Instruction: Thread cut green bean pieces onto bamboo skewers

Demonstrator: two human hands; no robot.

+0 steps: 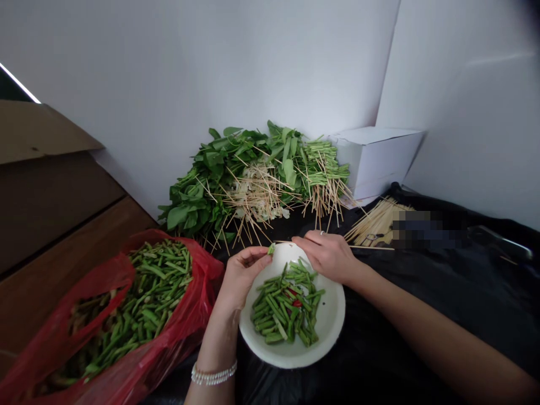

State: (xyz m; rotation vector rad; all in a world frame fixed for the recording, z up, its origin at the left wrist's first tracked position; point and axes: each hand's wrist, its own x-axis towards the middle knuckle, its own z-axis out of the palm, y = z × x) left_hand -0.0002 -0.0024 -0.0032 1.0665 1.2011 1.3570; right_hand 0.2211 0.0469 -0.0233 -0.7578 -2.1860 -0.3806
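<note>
My left hand (240,275) pinches a short piece of green bean (270,248) between thumb and fingers, above the rim of a white paper plate (333,320). My right hand (324,256) grips a long bamboo skewer (371,247), whose tip reaches toward that bean piece. Cut green beans (287,309) lie heaped on the plate with a few red chili bits (296,303). More cut beans (160,281) fill an open red plastic bag (205,264) to the left of the plate.
Skewered leafy greens (202,191), pale skewered food (257,194) and skewered green stems (324,169) are piled against a white wall (189,67). A white box (375,160) and loose skewers (375,222) stand on black plastic sheeting (379,315). Brown cardboard (46,185) lies left.
</note>
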